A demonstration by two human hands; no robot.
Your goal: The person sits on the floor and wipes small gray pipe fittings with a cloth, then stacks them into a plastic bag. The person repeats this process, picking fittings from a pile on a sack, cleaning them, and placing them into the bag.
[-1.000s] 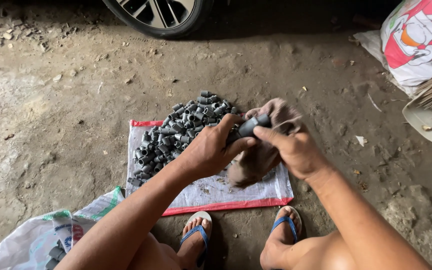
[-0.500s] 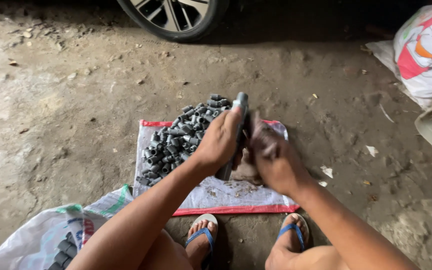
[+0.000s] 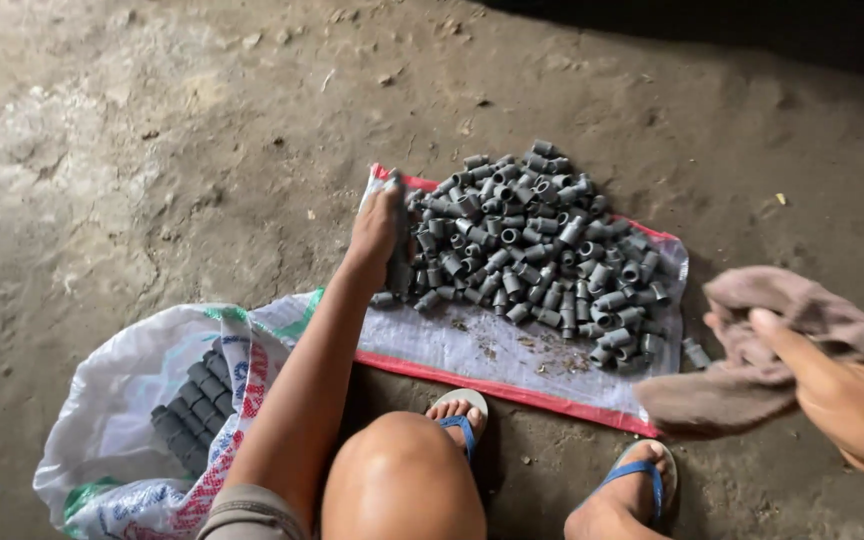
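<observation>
Head view, as I log it: left hand (image 3: 377,228) has split from right since 0.5 s ago, now at pile edge, fingers closed on a grey pipe fitting (image 3: 398,262), long axis approx upright, pointing away from me. Wipe looks done. Right hand (image 3: 857,395) pinches brown rag (image 3: 752,345), off the woven mat (image 3: 472,345).

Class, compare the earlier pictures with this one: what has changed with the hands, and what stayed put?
The hands parted. The left hand carried its grey fitting down to the pile; the right hand drew right, keeping the cloth. Pile, mat and sack stayed.
</observation>
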